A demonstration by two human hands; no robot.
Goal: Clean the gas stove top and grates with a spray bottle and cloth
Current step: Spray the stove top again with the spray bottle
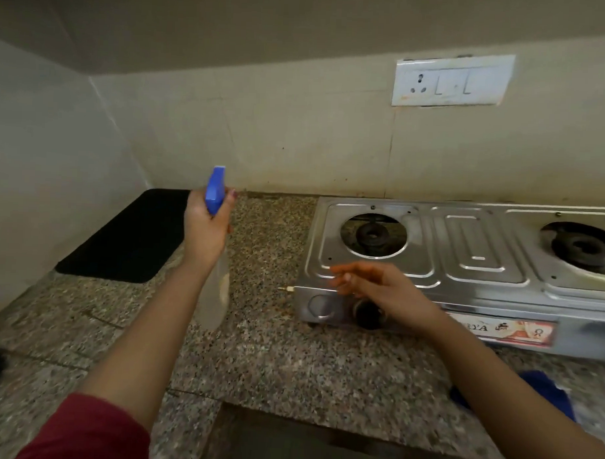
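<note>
Looks like an early stage: shows no foam, wet film or wipe streaks on the steel top of the two-burner gas stove (479, 242), though blur makes that hard to settle. Shows no grates over the left burner (373, 233) or the right burner (585, 249), nor anywhere else in view, so cannot say whether those are cleaned. Judging from this, leaves spraying, wiping and the grates yet to do.

Grips the spray bottle (219, 291) in the left hand (205, 229), fingers curled round the neck just under the blue trigger head, clear body hanging below the wrist. Holds it raised over the granite counter (272, 358), at 9 o'clock from the stove and apart from it, nozzle seemingly aimed toward the back wall at 12 o'clock and not at the stove. Cannot tell whether a finger sits on the trigger.

Hovers the right hand (378, 287) over the stove's front-left corner, above the black knob (368, 314), fingers spread and loose, pinching nothing; too blurred to confirm contact with the steel. Leaves the blue cloth (542, 392) on the counter at 5 o'clock from the stove, partly hidden behind the right forearm, touched by neither hand and well apart from the right hand's fingers.
</note>
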